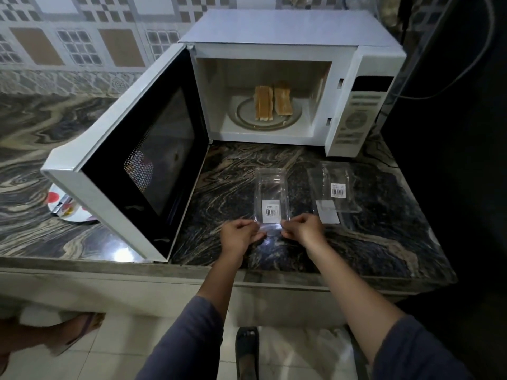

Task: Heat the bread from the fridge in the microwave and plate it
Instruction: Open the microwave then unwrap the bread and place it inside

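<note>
In front of the microwave, on the marble countertop, you have both hands at one clear plastic tray.

1. Your left hand has its fingers curled, thumb and fingertips pinching the tray's near left corner.
2. Your right hand is curled likewise and pinches the near right corner. Neither hand holds anything else.
3. The tray lies flat before the microwave's open cavity and shows a white barcode label near your hands. It looks empty.
4. The bread slices are inside the microwave on the glass turntable. They stand on edge in two groups side by side, well apart from your hands.
5. The microwave door is swung fully open to the left.
6. A second clear plastic tray, also labelled, lies before the microwave's control panel, to the right of the first and apart from it.
7. A white plate with red spots sits left of the microwave, partly hidden behind the open door. A shiny item rests on it that cannot be identified.
</note>
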